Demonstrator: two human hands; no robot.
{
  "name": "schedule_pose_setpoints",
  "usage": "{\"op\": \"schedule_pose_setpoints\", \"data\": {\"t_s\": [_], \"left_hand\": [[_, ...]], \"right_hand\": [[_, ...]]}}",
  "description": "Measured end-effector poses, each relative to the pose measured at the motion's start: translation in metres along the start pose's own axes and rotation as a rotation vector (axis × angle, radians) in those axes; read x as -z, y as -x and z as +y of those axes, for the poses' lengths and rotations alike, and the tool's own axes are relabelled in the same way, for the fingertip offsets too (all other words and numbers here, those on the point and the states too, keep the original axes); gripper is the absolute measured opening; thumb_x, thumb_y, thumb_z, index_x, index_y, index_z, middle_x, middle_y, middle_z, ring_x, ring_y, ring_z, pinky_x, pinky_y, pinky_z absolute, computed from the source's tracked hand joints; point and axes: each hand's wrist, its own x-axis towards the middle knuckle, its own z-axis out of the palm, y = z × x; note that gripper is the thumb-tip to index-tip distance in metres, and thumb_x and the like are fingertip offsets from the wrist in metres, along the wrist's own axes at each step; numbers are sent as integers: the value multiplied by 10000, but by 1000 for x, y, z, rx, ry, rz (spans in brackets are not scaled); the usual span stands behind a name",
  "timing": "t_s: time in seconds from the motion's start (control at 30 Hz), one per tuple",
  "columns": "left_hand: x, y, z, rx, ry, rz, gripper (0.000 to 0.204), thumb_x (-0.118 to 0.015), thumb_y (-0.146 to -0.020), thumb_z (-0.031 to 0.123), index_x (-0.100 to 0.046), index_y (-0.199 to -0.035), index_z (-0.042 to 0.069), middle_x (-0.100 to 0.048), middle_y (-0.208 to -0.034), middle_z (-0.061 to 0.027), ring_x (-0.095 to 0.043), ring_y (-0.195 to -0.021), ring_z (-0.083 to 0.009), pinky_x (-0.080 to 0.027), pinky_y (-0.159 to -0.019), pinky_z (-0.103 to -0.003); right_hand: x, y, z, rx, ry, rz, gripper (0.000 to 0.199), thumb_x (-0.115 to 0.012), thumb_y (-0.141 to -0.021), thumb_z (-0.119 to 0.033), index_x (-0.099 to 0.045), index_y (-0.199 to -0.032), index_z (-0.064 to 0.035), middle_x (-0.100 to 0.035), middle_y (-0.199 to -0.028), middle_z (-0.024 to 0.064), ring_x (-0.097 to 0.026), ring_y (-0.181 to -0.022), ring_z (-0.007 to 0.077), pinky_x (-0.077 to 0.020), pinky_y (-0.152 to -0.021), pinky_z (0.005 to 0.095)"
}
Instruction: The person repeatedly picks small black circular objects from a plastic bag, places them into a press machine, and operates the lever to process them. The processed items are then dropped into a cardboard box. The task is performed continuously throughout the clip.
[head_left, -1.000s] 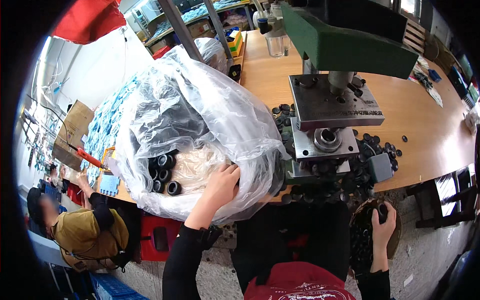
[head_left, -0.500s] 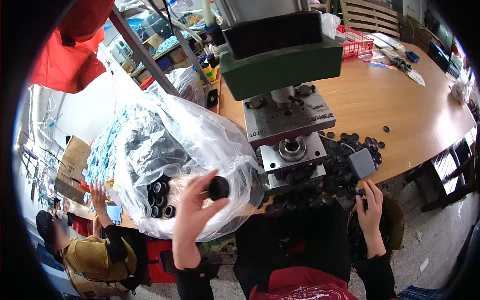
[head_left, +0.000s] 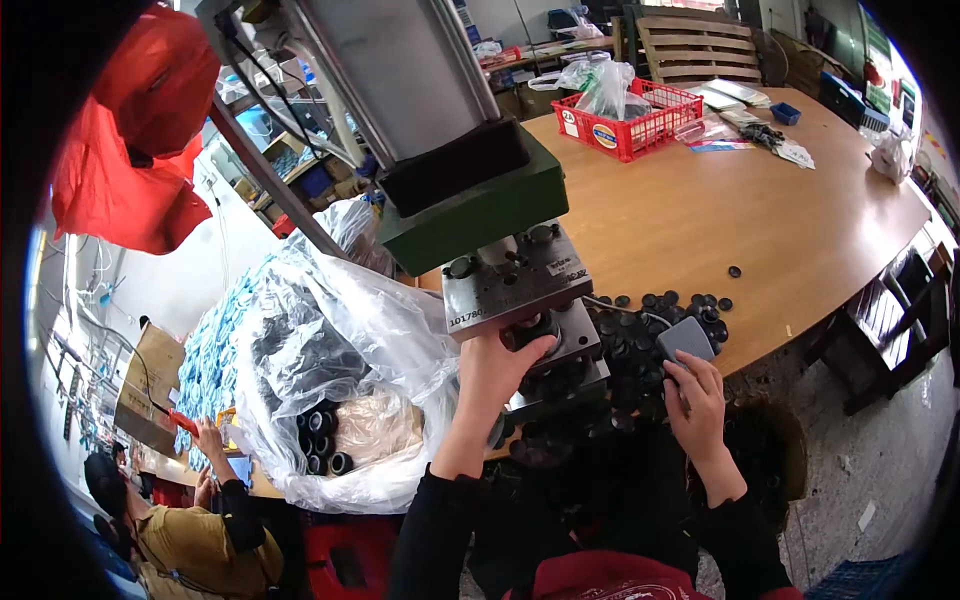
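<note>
My left hand [head_left: 497,372] reaches between the upper and lower plates of a metal press die [head_left: 515,283]. Its thumb and fingers close on a black round cup-shaped part [head_left: 543,332] at the lower die; the fingers are partly hidden under the upper plate. My right hand [head_left: 697,405] is beside a grey box [head_left: 686,342] with a cable, its fingertips at the box's near edge. Those fingers are slightly bent and apart, with nothing seen in them. Many small black discs [head_left: 630,345] lie heaped around the die and the grey box.
Left of the die, a clear plastic bag [head_left: 350,290] holds more black cup-shaped parts [head_left: 320,440]. The green press head [head_left: 480,205] hangs above the die. A red crate [head_left: 630,125] stands farther back on the wooden table [head_left: 790,220]. At the left, a co-worker [head_left: 200,535] handles something.
My left hand has carried the black cup-shaped part from above the bag rightward into the die. My right hand has moved to the grey box's near edge. The view has shifted.
</note>
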Motion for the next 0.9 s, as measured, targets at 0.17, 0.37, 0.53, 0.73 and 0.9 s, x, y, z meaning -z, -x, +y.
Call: {"op": "schedule_pose_setpoints", "data": {"t_s": [0.17, 0.37, 0.53, 0.73, 0.9], "left_hand": [[-16, 13, -10, -31, -14, 117, 483, -787, -759, 258, -591, -1142, 40, -640, -1066, -167, -567, -1053, -371, -444, -910, -439], [1, 62, -6, -200, 20, 405, 436, -772, -796, 212, -572, -1143, 39, -618, -1092, -161, -571, -1035, -368, -453, -896, -433], [145, 111, -122, 403, -560, 398, 337, -754, -789, 278, -640, -1022, 64, -614, -1003, -155, -594, -949, -334, -463, -817, -437], [234, 120, -260, 538, -1099, 338, 473, -713, -802, 363, -567, -1190, 136, -592, -1063, -131, -598, -999, -331, -503, -813, -459], [237, 109, -291, 483, -1158, 382, 476, -727, -761, 145, -496, -1176, 115, -536, -1055, -135, -603, -937, -356, -564, -692, -430]], "right_hand": [[-20, -27, 30, -12, 374, -113, 382, -532, -971, -300, -583, -1277, -76, -561, -1332, 126, -511, -1236, 291, -332, -1050, 436], [-29, -28, 38, -164, 512, -451, 514, -369, -1027, -441, -529, -1369, -93, -497, -1432, 102, -451, -1325, 259, -244, -1119, 430], [-21, -28, 52, -218, 366, -494, 538, -359, -1029, -456, -486, -1408, -96, -440, -1477, 113, -398, -1367, 268, -212, -1140, 440], [-38, -14, 28, -129, 243, -330, 487, -385, -1038, -381, -467, -1415, -84, -458, -1456, 129, -410, -1350, 299, -262, -1119, 437], [-32, -25, -31, 96, 79, -103, 337, -559, -972, -178, -595, -1269, -23, -579, -1324, 131, -536, -1168, 303, -372, -1019, 399]]}}
